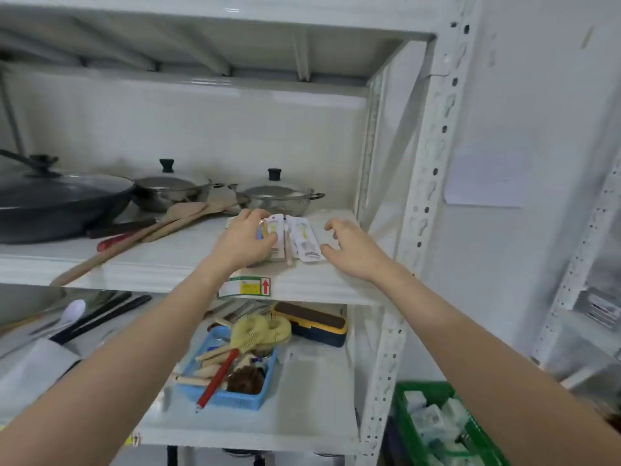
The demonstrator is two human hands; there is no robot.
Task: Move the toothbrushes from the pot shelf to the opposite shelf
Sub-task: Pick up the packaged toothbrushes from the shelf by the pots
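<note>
Bare forearms, sleeveless, ringless hands [245, 240]

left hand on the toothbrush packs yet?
Touching. The head view shows the left hand with its fingers closed over the toothbrush packs on the pot shelf.

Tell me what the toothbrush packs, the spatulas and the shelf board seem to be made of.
Toothbrush packs: likely clear plastic over white card; glossy, with the brushes showing through. Spatulas: probably wood; pale tan, matte, no shine. Shelf board: a smooth glossy white surface that reflects light; perhaps painted metal or laminate, the look leaves it open. The left hand has its fingers on one pack; the right hand is open beside another.
</note>
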